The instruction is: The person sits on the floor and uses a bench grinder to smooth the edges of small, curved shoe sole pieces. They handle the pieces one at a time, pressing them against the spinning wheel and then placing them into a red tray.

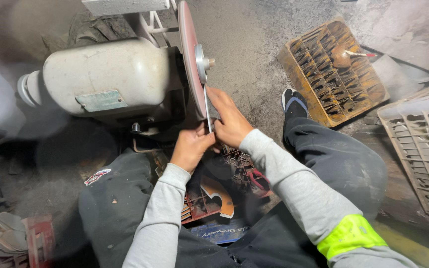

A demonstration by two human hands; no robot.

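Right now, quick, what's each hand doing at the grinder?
Left hand: closed on the lower end of the thin flat metal blade.
Right hand: closed on the same blade, pressing it against the reddish grinding disc.

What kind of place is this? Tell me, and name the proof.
Probably a rough metal-grinding workshop: a bench grinder with its disc, both hands pressing a thin metal blade to it, worn crates on a dusty concrete floor.
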